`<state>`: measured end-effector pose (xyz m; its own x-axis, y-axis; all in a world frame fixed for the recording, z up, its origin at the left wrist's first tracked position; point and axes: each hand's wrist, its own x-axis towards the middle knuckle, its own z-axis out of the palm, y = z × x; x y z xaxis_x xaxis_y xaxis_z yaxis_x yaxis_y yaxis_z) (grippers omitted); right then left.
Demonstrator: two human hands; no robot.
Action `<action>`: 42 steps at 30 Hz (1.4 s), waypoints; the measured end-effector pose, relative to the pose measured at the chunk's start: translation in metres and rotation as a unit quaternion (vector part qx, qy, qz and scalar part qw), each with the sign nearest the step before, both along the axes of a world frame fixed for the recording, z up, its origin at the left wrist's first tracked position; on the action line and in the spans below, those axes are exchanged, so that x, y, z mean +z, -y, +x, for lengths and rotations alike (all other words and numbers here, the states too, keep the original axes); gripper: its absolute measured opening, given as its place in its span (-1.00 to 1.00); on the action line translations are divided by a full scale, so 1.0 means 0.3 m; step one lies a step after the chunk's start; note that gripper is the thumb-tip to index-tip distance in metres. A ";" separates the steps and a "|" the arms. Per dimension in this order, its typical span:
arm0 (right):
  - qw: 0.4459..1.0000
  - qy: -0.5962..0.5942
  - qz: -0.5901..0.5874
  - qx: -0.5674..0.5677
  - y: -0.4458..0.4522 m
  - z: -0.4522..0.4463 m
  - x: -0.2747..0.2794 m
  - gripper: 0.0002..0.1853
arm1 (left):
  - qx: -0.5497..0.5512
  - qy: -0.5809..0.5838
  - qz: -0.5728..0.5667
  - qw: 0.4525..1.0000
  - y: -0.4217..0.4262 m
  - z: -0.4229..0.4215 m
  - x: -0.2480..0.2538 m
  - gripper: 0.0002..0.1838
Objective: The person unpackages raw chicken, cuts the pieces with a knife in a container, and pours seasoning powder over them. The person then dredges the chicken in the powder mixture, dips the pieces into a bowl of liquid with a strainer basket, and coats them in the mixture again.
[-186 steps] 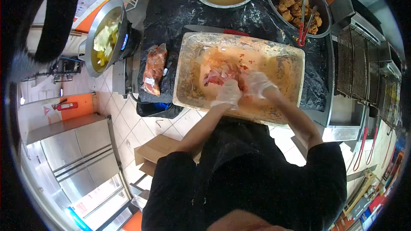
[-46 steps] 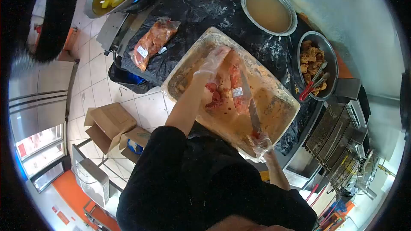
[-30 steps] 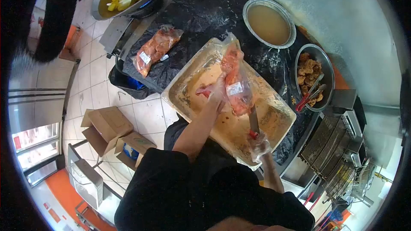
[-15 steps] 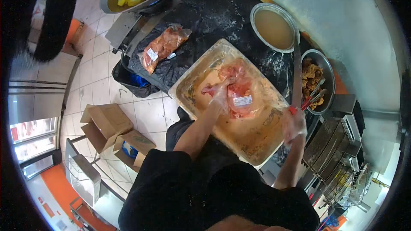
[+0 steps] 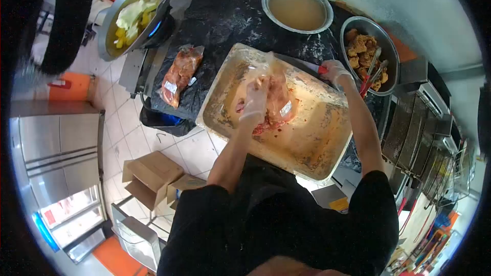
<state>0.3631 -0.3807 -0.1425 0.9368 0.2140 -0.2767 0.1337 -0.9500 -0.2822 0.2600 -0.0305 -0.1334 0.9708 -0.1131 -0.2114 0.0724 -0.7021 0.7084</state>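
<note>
One clear bag of raw meat (image 5: 279,94), flat in the shallow tray (image 5: 317,128), left of its middle. Long axis running roughly from far rim toward near rim, white label (image 5: 285,108) on the right side. Loose raw meat (image 5: 260,129) at the near left edge of the bag.

Left hand (image 5: 257,97), gloved, by far the nearer: over the bag's left side and touching it, with most of the bag just to the right of the fingers. Whether gripping the plastic or only pressing, cannot tell. Right hand (image 5: 337,73), also gloved, beyond the far rim and well apart from the bag, fingers wrapped around the red handle of a knife (image 5: 299,63). Blade pointing left along the outside of that rim; whether flat on the tabletop (image 5: 220,5) or just above, cannot tell.

Past the knife, a bowl of cloudy liquid (image 5: 297,31); right of the right hand, a bowl of fried pieces (image 5: 382,36) with red-handled tongs (image 5: 365,87). Left of the tray, a second bag of meat (image 5: 181,76). Farther left, a large pot (image 5: 107,30).
</note>
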 end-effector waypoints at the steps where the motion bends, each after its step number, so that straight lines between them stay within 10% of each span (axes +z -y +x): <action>1: 1.000 -0.026 -0.008 0.012 -0.014 0.008 -0.004 -0.66 | 0.012 0.012 -0.043 0.999 0.014 -0.032 -0.001 -0.45; 5: 0.998 0.055 0.039 -0.002 0.067 0.023 -0.111 -0.67 | 0.224 -0.066 -0.440 0.867 0.153 -0.091 0.209 -0.87; 6: 0.978 0.010 0.169 -0.119 -0.085 -0.075 0.212 -0.63 | 0.131 0.038 -0.440 0.888 0.158 -0.090 0.233 -0.88; 8: 0.952 0.051 0.298 0.047 -0.245 -0.196 0.429 -0.61 | 0.009 0.201 -0.364 0.909 0.168 -0.080 0.349 -0.86; 11: 0.894 -0.083 0.440 0.024 -0.261 -0.194 0.080 -0.57 | -0.031 0.254 -0.295 0.921 0.127 -0.051 0.484 -0.77; 14: 0.773 -0.262 0.506 -0.278 -0.493 -0.247 0.185 -0.56 | 0.030 0.186 -0.382 0.905 0.048 -0.030 0.452 -0.62; 17: 0.730 -0.180 0.590 -0.293 -0.621 -0.234 0.124 -0.55 | 0.098 0.163 -0.319 0.928 -0.092 -0.010 0.428 -0.38; 19: 0.712 -0.095 0.640 -0.273 -0.654 -0.230 0.078 -0.55 | 0.216 -0.006 -0.455 0.864 -0.163 -0.087 0.292 -0.17; 21: 0.687 -0.020 0.682 -0.250 -0.664 -0.227 0.065 -0.54 | 0.164 -0.123 -0.723 0.660 -0.197 -0.158 0.133 -0.03; 23: 0.656 0.044 0.720 -0.225 -0.640 -0.227 0.070 -0.53 | 0.111 -0.159 -0.766 0.612 -0.204 -0.177 0.110 0.04; 29: 0.579 0.151 0.766 -0.235 -0.481 -0.328 0.029 -0.52 | -0.080 -0.047 -0.220 0.971 -0.124 -0.183 0.397 -0.14; 33: 0.547 0.156 0.756 -0.324 -0.348 -0.494 -0.036 -0.54 | 0.004 -0.073 -0.158 0.985 -0.115 -0.116 0.296 -0.66; 36: 0.533 0.161 0.742 -0.372 -0.291 -0.588 -0.114 -0.55 | -0.084 0.207 -0.047 0.974 -0.100 -0.057 0.308 -0.78; 42: 0.576 0.155 0.666 -0.448 -0.152 -0.681 -0.211 -0.57 | -0.147 0.263 -0.120 0.946 -0.116 -0.006 0.406 -0.84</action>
